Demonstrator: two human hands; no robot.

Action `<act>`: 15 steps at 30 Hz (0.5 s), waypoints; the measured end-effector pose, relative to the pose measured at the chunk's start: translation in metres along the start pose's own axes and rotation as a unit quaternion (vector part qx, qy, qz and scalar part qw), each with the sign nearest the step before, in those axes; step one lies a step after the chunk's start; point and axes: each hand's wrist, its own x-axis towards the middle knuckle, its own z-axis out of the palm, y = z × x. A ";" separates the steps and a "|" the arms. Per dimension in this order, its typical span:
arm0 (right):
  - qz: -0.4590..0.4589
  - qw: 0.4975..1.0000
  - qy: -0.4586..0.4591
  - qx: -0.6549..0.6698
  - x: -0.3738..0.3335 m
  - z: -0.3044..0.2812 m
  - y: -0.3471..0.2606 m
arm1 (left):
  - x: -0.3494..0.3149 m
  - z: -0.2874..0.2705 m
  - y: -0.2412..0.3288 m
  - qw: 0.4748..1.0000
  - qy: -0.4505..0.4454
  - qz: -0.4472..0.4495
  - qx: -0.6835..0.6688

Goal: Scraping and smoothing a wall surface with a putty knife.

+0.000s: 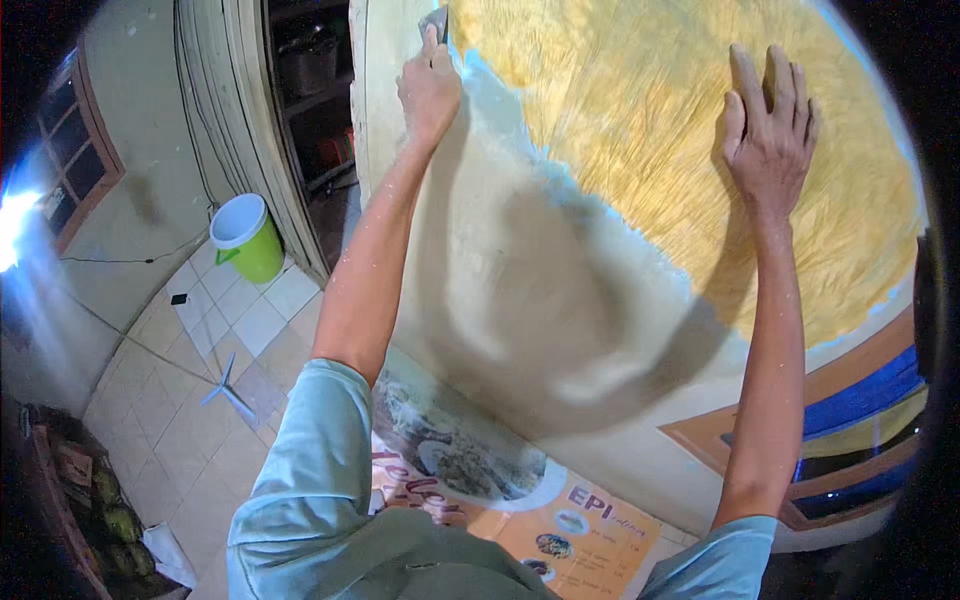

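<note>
High up at the left, my left hand (430, 98) is closed around a small dark flat scraper (437, 18), held against the wall (490, 310). Beside it a light-blue painted edge (562, 182) runs down to the right, between the plain beige wall and a yellow, brush-streaked painted area (630, 130). My right hand (772, 135) lies over the yellow area with its fingers spread, holding nothing. Both arms are raised, and their shadows fall on the wall.
A printed orange banner (590, 540) covers the floor by the wall. A green bucket (250, 240) stands near a doorway with dark shelves (310, 90). A lamp (15, 230) on a tripod stand (228, 388) shines at left. A wood-framed window (860, 420) is lower right.
</note>
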 end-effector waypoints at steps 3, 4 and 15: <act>-0.010 1.000 0.014 -0.022 0.000 0.004 0.004 | -0.031 -0.002 0.001 0.998 -0.054 -0.044 -0.011; -0.007 1.000 0.017 -0.017 -0.001 0.004 0.004 | -0.061 0.003 -0.002 0.999 -0.048 0.016 -0.018; 0.013 1.000 0.004 -0.002 0.001 0.005 -0.009 | 0.050 -0.018 -0.034 0.995 0.064 0.048 0.059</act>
